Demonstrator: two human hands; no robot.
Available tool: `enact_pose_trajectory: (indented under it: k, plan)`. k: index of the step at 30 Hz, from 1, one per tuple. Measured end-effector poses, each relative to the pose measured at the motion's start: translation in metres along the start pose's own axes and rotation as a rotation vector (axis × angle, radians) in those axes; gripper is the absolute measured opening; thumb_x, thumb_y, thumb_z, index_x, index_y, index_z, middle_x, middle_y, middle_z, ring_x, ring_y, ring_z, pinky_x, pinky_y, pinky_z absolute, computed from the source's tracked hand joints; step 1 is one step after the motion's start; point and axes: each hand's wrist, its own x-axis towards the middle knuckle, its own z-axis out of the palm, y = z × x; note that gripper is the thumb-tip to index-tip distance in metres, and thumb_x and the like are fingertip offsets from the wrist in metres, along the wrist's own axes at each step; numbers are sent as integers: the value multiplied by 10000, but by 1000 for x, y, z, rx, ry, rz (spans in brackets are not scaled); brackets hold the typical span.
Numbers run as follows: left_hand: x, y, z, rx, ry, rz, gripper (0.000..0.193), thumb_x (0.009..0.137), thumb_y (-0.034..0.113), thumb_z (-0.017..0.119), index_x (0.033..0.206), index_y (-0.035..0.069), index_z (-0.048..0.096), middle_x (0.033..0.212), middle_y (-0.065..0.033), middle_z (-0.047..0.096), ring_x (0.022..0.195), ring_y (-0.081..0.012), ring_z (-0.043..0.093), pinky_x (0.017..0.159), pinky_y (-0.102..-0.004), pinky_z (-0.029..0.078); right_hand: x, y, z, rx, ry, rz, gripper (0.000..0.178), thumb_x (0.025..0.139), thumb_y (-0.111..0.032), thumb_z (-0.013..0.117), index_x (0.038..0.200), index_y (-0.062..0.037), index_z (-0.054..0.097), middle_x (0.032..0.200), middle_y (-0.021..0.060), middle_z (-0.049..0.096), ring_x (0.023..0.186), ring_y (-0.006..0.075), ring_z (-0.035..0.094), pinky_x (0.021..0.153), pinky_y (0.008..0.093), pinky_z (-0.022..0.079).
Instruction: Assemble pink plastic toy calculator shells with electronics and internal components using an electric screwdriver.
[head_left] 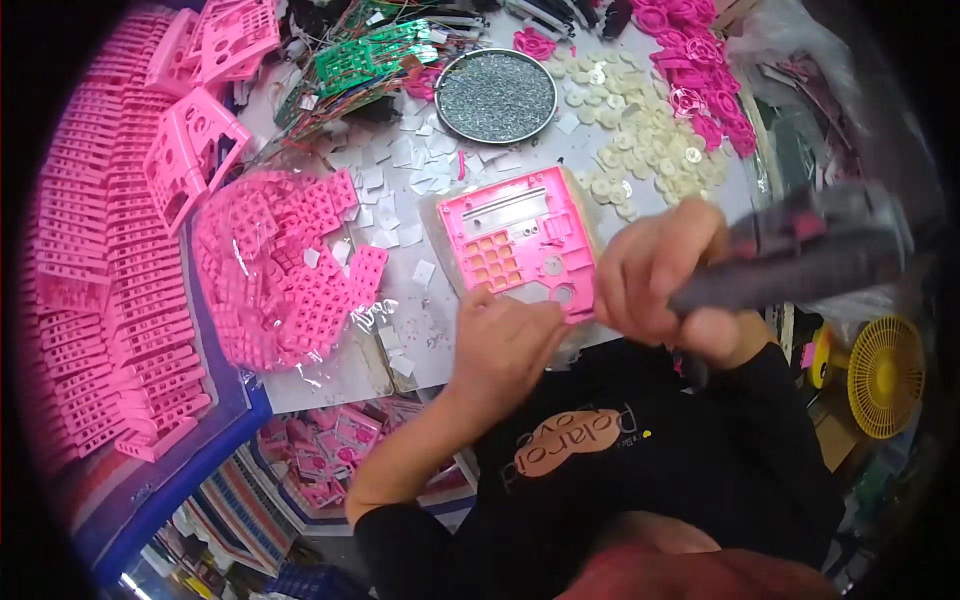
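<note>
My left hand (pixel 505 345) presses flat, fingers spread, on the pink panel's (pixel 520 245) near edge — right hand (pixel 660 275), grip wrapped tight around a blurred grey power screwdriver (pixel 800 265), just right of it. Round screw tray (pixel 497 95) beyond the panel.

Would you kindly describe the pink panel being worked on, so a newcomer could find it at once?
Start at the round metal dish of tiny screws at the table's far side and come straight toward the person. The pink panel lies flat there, with the left hand at its near edge. Unlike the heaped pink parts to the left, it lies alone and has an orange key grid.
</note>
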Motion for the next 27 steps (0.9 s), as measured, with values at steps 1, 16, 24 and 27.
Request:
enact_pose_trajectory:
  k: [1, 16, 24, 27]
  plan:
    - [1, 3, 3, -37, 3, -25, 173, 790, 90, 784, 926, 106, 679, 827, -7, 672, 742, -193, 618, 827, -378, 382, -1, 1, 1, 34, -59, 19, 368, 896, -126, 691, 1173, -31, 468, 708, 50, 540, 624, 146, 518, 607, 319, 453]
    - [6, 2, 2, 107, 84, -12, 196, 777, 170, 788, 900, 85, 662, 825, -54, 620, 804, -243, 620, 858, -440, 419, -1, 12, 16, -142, 175, 58, 342, 893, -291, 720, 1106, -123, 511, 551, -41, 454, 459, 128, 454, 469, 297, 413]
    - [18, -82, -104, 697, -153, -529, 228, 845, 239, 719, 821, 20, 664, 798, -169, 676, 733, -376, 630, 689, -491, 496, 41, -17, -65, -409, 357, -26, 353, 923, -168, 622, 1199, 7, 488, 640, 23, 491, 498, 110, 440, 486, 273, 367]
    - [9, -78, -105, 686, -215, -616, 249, 866, 243, 682, 810, 1, 658, 821, -193, 689, 670, -386, 631, 653, -497, 505, 54, -29, -94, -577, 476, 79, 352, 922, -182, 644, 1196, 12, 538, 659, 15, 519, 538, 97, 479, 512, 258, 368]
